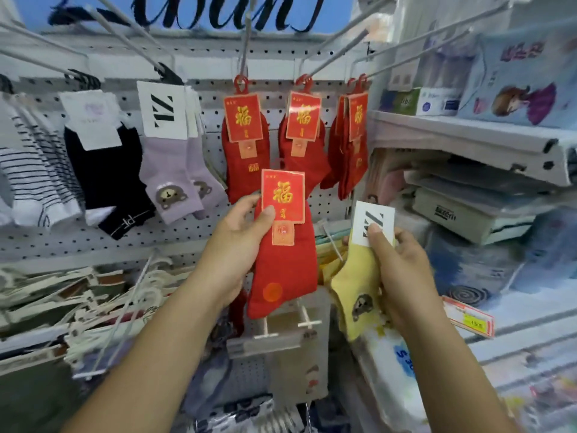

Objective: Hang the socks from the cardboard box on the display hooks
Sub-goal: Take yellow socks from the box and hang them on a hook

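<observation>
My left hand (242,242) grips a pair of red socks (285,270) with a red and gold card label, held upright in front of the pegboard. My right hand (396,270) holds a pair of yellow socks (359,285) with a bear motif, thumb on their white label. Above, red socks of the same kind hang on three hooks: left (246,145), middle (301,142), right (351,142). Further left hang lilac bear socks (173,170). The cardboard box is not in view.
Long metal display hooks (131,42) stick out from the white pegboard (212,232) toward me. Black socks (103,173) and striped socks (34,182) hang at the left. Shelves with packaged goods (468,210) fill the right. More packs lie below on lower hooks (93,304).
</observation>
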Demonstrator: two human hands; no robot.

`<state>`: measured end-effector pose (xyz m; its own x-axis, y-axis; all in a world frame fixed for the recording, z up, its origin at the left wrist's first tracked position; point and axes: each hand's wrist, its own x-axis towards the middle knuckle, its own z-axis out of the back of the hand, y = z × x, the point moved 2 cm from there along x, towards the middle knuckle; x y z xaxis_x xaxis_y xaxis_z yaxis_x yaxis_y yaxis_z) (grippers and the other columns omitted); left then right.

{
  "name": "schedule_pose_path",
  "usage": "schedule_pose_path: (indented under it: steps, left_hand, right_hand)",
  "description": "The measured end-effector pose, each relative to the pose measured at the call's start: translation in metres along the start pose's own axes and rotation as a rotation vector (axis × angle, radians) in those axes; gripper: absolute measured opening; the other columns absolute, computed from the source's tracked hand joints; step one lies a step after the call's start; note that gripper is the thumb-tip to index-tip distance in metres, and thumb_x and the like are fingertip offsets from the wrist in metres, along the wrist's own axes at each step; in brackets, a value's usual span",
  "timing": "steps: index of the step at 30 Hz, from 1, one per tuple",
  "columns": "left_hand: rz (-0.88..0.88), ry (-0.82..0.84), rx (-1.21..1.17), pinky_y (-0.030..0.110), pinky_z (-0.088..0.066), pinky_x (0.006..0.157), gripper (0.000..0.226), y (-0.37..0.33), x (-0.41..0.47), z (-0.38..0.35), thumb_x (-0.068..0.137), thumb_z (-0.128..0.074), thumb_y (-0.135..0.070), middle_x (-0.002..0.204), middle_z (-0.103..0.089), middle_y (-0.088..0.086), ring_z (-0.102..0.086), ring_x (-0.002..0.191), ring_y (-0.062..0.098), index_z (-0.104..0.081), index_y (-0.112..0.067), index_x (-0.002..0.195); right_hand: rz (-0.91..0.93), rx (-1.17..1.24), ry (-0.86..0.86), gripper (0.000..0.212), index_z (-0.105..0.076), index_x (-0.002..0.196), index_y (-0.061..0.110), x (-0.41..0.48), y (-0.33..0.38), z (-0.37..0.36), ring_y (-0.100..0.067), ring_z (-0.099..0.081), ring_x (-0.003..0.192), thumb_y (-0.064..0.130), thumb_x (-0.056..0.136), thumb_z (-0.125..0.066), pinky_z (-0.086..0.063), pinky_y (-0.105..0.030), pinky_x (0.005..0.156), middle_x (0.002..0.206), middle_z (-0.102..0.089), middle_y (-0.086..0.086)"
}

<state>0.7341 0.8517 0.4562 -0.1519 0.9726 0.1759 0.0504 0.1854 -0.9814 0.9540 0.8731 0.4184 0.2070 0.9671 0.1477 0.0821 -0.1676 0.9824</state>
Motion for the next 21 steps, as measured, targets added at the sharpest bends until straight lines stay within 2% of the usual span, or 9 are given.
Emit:
schedule_pose_path:
  steps: [3,5,9,11,14,17,21]
  left_hand:
    - [-0.126,0.034,0.180,0.039,-0.064,0.077,0.014,-0.018,0.024,-0.016,0.103,-0.058,-0.026,0.102,-0.079,0.001,-0.077,0.091,0.021,-0.066,-0.025,0.116]
    - [-0.197,0.045,0.297,0.040,-0.064,0.079,0.011,-0.033,0.046,-0.026,0.103,-0.059,-0.025,0.099,-0.079,0.001,-0.077,0.088,0.021,-0.067,-0.027,0.111]
    - [-0.313,0.033,0.429,0.037,-0.061,0.078,0.011,-0.062,0.086,-0.047,0.103,-0.059,-0.025,0.096,-0.077,-0.002,-0.075,0.086,0.018,-0.064,-0.034,0.100]
    - [-0.332,0.019,0.425,0.039,-0.062,0.078,0.011,-0.069,0.102,-0.052,0.104,-0.058,-0.024,0.098,-0.077,0.001,-0.076,0.089,0.022,-0.063,-0.033,0.100]
    - [-0.315,-0.034,0.283,0.033,-0.064,0.072,0.011,-0.072,0.115,-0.055,0.105,-0.056,-0.020,0.101,-0.076,0.004,-0.076,0.089,0.022,-0.064,-0.025,0.112]
    - [-0.312,-0.057,0.234,0.031,-0.063,0.070,0.016,-0.068,0.120,-0.057,0.105,-0.055,-0.021,0.103,-0.075,0.007,-0.076,0.087,0.020,-0.062,-0.019,0.120]
    - [-0.342,-0.082,0.274,0.033,-0.063,0.073,0.015,-0.072,0.123,-0.059,0.106,-0.053,-0.024,0.103,-0.075,0.003,-0.076,0.086,0.016,-0.060,-0.022,0.119]
  right_hand:
    - [0.036,0.006,0.024,0.020,-0.061,0.111,0.023,0.018,0.010,0.001,-0.019,-0.075,0.083,0.038,0.098,-0.061,-0.061,-0.041,0.077,0.095,-0.078,-0.002]
    - [0.077,0.006,0.032,0.019,-0.061,0.107,0.026,0.030,0.018,0.003,-0.023,-0.075,0.088,0.041,0.095,-0.063,-0.061,-0.048,0.083,0.098,-0.077,-0.003]
    - [0.095,-0.010,0.064,0.030,-0.061,0.099,0.037,0.046,0.026,0.012,-0.026,-0.074,0.093,0.060,0.079,-0.064,-0.057,-0.057,0.088,0.100,-0.077,-0.004]
    - [0.092,-0.031,0.064,0.027,-0.061,0.101,0.036,0.049,0.028,0.014,-0.024,-0.074,0.091,0.057,0.084,-0.064,-0.057,-0.057,0.088,0.098,-0.077,-0.002]
    - [0.099,-0.028,0.045,0.019,-0.062,0.106,0.028,0.055,0.029,0.019,-0.021,-0.074,0.088,0.043,0.095,-0.063,-0.058,-0.054,0.086,0.097,-0.077,0.001]
    - [0.100,-0.024,0.049,0.017,-0.062,0.106,0.027,0.057,0.028,0.019,-0.020,-0.074,0.088,0.040,0.095,-0.064,-0.058,-0.053,0.087,0.096,-0.077,0.002]
    - [0.094,-0.030,0.075,0.015,-0.062,0.105,0.028,0.056,0.027,0.017,-0.021,-0.074,0.089,0.039,0.095,-0.064,-0.058,-0.052,0.087,0.097,-0.076,0.001]
